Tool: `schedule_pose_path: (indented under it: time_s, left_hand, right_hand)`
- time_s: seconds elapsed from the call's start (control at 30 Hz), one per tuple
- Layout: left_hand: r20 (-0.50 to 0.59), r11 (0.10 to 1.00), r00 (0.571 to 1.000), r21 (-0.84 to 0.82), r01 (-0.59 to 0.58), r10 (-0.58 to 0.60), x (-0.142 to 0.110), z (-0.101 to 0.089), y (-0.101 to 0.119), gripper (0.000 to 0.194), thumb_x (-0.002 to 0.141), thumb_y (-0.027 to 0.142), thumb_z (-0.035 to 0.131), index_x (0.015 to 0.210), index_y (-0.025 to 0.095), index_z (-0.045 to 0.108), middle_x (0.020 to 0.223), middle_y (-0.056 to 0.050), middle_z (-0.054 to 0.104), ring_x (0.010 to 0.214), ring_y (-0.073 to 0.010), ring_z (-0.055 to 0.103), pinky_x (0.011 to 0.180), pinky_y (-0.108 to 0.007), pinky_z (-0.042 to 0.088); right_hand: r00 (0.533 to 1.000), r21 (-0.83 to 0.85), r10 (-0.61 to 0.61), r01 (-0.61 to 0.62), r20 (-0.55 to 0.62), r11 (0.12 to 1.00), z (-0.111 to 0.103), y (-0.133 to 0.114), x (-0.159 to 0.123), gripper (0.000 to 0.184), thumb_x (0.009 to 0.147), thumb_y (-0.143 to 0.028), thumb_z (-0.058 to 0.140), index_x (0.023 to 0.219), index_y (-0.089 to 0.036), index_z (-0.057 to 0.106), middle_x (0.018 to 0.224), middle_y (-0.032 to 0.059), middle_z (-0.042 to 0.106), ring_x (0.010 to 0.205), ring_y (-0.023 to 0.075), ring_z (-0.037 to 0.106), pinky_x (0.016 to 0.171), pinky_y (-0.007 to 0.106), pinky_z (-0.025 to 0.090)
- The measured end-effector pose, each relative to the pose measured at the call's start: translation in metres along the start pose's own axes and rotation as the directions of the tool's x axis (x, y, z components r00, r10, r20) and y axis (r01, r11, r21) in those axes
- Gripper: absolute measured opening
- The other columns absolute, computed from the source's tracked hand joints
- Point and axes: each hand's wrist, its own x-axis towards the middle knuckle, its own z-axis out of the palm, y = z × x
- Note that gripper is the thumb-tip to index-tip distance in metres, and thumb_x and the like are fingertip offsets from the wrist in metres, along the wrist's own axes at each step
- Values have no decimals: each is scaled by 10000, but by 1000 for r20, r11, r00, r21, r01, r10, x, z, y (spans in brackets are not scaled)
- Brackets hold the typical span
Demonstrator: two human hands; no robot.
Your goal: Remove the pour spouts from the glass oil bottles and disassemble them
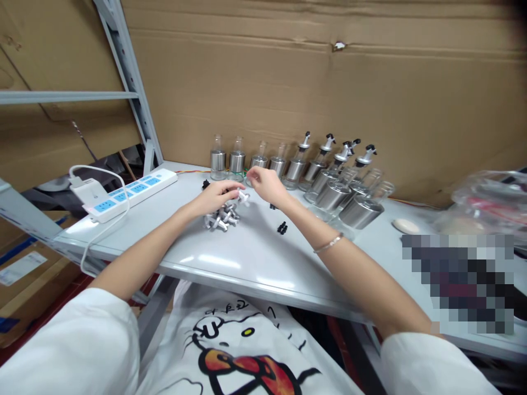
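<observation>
Your left hand (217, 197) pinches a silver spout (244, 197) at its fingertips; your right hand (268, 184) curls nearby, its closure unclear.

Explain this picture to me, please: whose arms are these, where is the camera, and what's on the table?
No robot here: these are a person's bare arms, seen by one camera worn on their head. The left hand seems to hold a silver spout part beside a pile of similar parts. The right hand is raised; whether its fingers hold anything is unclear. Bottles stand behind, some with spouts. Small black pieces and a power strip also lie there.
</observation>
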Motion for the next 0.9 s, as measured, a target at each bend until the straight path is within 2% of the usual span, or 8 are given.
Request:
schedule_pose_path:
  time_s: [0.2, 0.37, 0.57, 0.63, 0.73, 0.77, 0.8, 0.9]
  left_hand:
    - [210, 952, 974, 271, -139, 82, 1, 10, 3, 326, 908, 316, 413, 987, 195, 705, 783, -55, 635, 891, -221, 512, 860, -357, 366]
    - [259, 916, 965, 376, -136, 37, -1, 15, -2, 311, 883, 351, 444, 851, 223, 726, 920, -64, 606, 952, -233, 497, 895, -368, 346]
    - [297, 926, 955, 364, -99, -14, -1, 14, -4, 308, 875, 356, 454, 867, 204, 721, 944, -67, 642, 934, -230, 544, 866, -349, 385]
    - [246, 931, 969, 353, -94, 5, -2, 10, 4, 299, 883, 354, 452, 895, 196, 706, 972, -76, 648, 948, -234, 557, 885, -363, 396]
    - [89, 927, 989, 346, -145, 121, -19, 6, 31, 300, 911, 345, 420, 984, 202, 672, 1031, -87, 637, 1012, -238, 552, 931, -397, 399]
    - [36, 926, 985, 337, -171, 169, -29, 7, 43, 295, 917, 343, 415, 991, 208, 667, 1041, -88, 638, 1019, -238, 552, 926, -403, 407]
    - [-23, 927, 977, 322, -193, 212, -42, 9, 55, 286, 918, 337, 415, 976, 214, 666, 1023, -88, 647, 1005, -236, 560, 909, -403, 419]
    - [-143, 939, 948, 242, -244, 283, -91, 23, 82, 267, 893, 292, 412, 895, 250, 676, 831, -70, 680, 793, -215, 598, 770, -388, 472]
  right_hand:
    - [993, 259, -13, 45, -121, 965, -14, 12, -52, 209, 824, -105, 480, 977, -149, 615, 837, 45, 697, 761, 151, 643, 726, 255, 491]
    - [984, 310, 54, 1, -170, 951, -22, 16, -62, 179, 821, -131, 494, 962, -145, 602, 825, 48, 692, 754, 156, 642, 701, 261, 491]
    - [904, 282, -170, 294, -393, 913, -44, -39, -106, 187, 915, -184, 439, 1041, -167, 575, 957, 69, 680, 816, 146, 643, 756, 280, 500]
    - [847, 244, -356, 470, -396, 848, -48, -60, -142, 216, 908, -119, 432, 1066, -172, 570, 945, 72, 680, 836, 147, 636, 739, 278, 499]
    - [619, 102, -737, 780, -272, 617, -49, -71, -197, 177, 895, -94, 460, 1009, -109, 595, 873, 102, 693, 764, 170, 630, 693, 310, 495]
    - [589, 88, -775, 805, -228, 586, -49, -68, -213, 142, 902, -114, 485, 967, -106, 610, 831, 90, 693, 731, 166, 625, 704, 309, 496]
    - [601, 90, -782, 799, -168, 595, -51, -64, -227, 141, 907, -104, 484, 946, -93, 619, 793, 83, 690, 696, 158, 617, 709, 304, 497]
    - [778, 139, -626, 616, 43, 775, -60, -44, -259, 267, 954, -102, 354, 972, -111, 620, 727, 72, 668, 641, 151, 605, 659, 284, 495]
